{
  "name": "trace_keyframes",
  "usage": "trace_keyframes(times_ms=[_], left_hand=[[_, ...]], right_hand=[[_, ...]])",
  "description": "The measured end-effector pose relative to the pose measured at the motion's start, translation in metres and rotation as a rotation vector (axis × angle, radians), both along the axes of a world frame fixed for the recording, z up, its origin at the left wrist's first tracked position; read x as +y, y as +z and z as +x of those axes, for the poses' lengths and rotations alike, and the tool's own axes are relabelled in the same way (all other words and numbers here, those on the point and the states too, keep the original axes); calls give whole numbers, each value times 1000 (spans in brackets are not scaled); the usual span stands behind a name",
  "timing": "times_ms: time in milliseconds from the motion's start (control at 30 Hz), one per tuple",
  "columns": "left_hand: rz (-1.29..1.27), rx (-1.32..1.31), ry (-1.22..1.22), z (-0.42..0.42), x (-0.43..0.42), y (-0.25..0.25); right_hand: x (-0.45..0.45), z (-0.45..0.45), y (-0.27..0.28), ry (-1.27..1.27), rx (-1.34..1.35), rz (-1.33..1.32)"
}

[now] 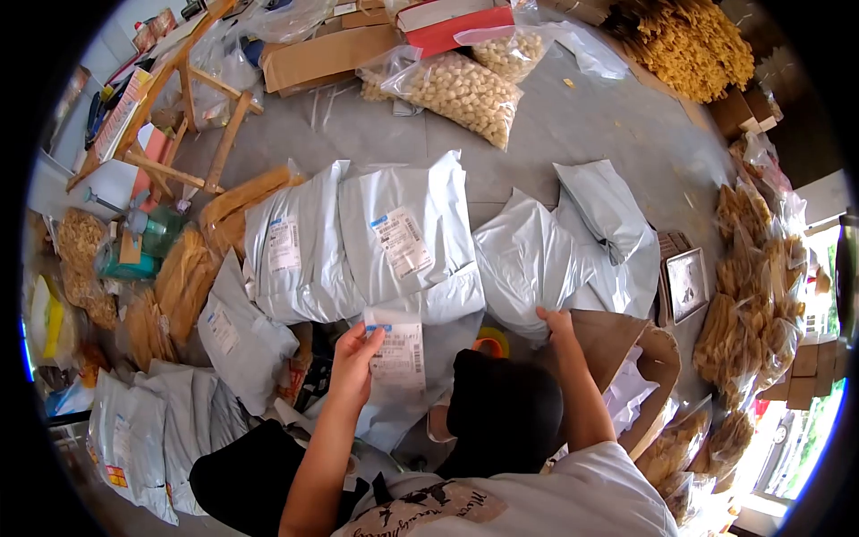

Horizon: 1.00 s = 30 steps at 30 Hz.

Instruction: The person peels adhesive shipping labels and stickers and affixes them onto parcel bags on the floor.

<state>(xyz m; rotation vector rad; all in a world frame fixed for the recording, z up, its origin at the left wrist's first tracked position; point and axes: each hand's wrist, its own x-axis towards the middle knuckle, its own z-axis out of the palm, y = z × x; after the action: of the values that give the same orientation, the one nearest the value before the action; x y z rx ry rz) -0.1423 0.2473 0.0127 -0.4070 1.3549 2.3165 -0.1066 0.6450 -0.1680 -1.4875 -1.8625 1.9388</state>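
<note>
My left hand [353, 360] pinches the left edge of a printed shipping label [396, 353], thumb and fingers closed on it. The label lies over a grey plastic mailer near my lap. My right hand [559, 324] is closed at the lower corner of an unlabelled grey mailer bag [519, 259], which lies tilted on the floor. Ahead of my left hand are two full labelled mailers, one on the left [300, 259] and one on the right [407, 228], side by side.
More grey parcels [148, 438] lie at my left. An open cardboard box [658, 376] with papers stands by my right arm. Bags of pale pellet-like pieces [456, 89] lie at the back. Bagged yellowish dried goods [738, 286] line the right; a wooden frame [183, 116] stands back left.
</note>
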Motion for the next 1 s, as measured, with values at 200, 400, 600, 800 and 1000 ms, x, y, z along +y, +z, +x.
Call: trace_keyframes(times_ms=[200, 400, 600, 800, 1000], left_hand=[[-101, 109, -89, -18, 30, 20], [38, 192, -118, -36, 55, 63], [-255, 159, -349, -25, 44, 55], [-273, 205, -274, -13, 53, 37], [-71, 126, -239, -14, 67, 50]], right_hand=[[-86, -10, 119, 386, 339, 725], [-148, -47, 234, 1305, 453, -107], [-159, -60, 231, 912, 474, -84], [-166, -46, 252, 715, 641, 718], [-156, -35, 267, 1212, 973, 1039]])
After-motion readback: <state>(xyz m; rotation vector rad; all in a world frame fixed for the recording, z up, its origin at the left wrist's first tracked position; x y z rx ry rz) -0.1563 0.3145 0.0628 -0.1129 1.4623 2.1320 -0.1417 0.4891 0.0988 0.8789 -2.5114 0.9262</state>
